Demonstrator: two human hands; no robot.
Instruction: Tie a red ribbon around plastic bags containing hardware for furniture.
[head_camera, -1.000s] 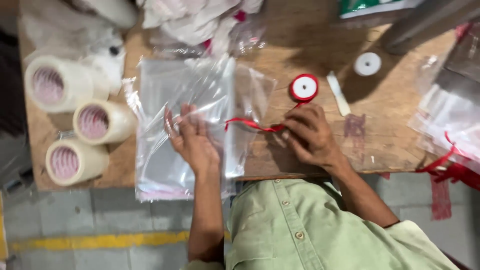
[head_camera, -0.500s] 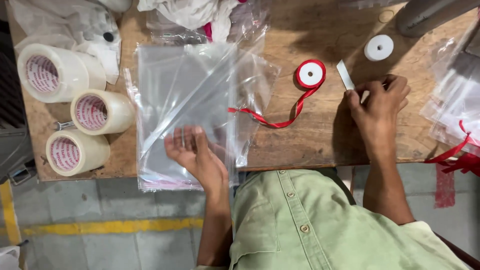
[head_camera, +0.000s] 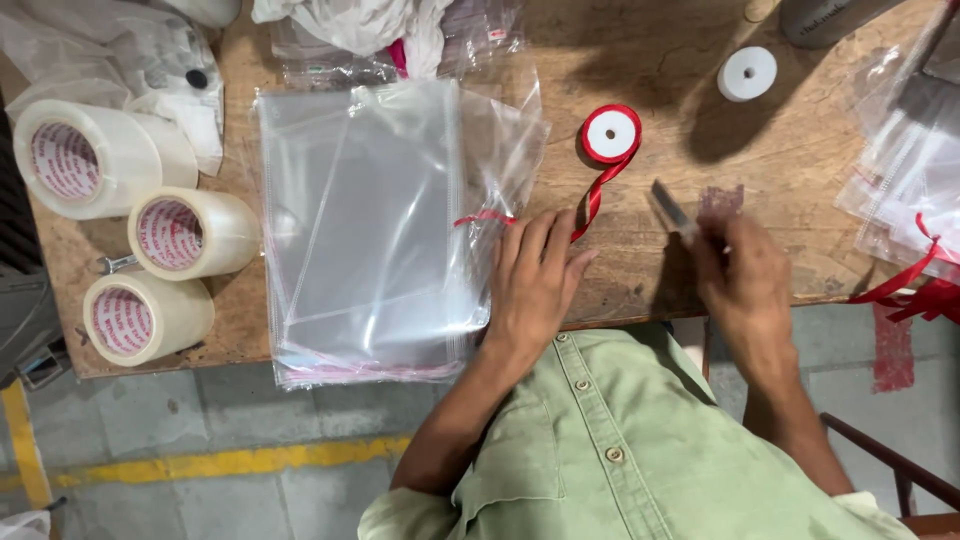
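A worn wooden table (head_camera: 800, 150), scuffed and stained, fills the upper part of the view; below its near edge lies a grey concrete floor (head_camera: 180, 420) crossed by a yellow painted line (head_camera: 230, 462). The person in a green buttoned shirt (head_camera: 640, 450) sits close against the table edge, and a dark chair arm (head_camera: 890, 465) shows at the lower right.

The left hand (head_camera: 535, 285) lies flat, fingers spread and holding nothing closed, pressing on the loose end of a red ribbon (head_camera: 592, 200) just beside the right edge of a stack of clear plastic bags (head_camera: 370, 230). The ribbon runs up to its small red spool (head_camera: 611, 134), which lies flat on the wood near the middle. The right hand (head_camera: 740, 290) is closed around a slim metal tool (head_camera: 672, 212), its blade tip pointing up and left, apart from the ribbon; whether it is a knife or scissors cannot be told.

Three rolls of pale tape (head_camera: 150, 240) sit at the left end, crumpled plastic and cloth (head_camera: 350, 25) at the far edge, a white spool (head_camera: 747, 73) further right, and more bags with red ribbon (head_camera: 910, 190) at the right end
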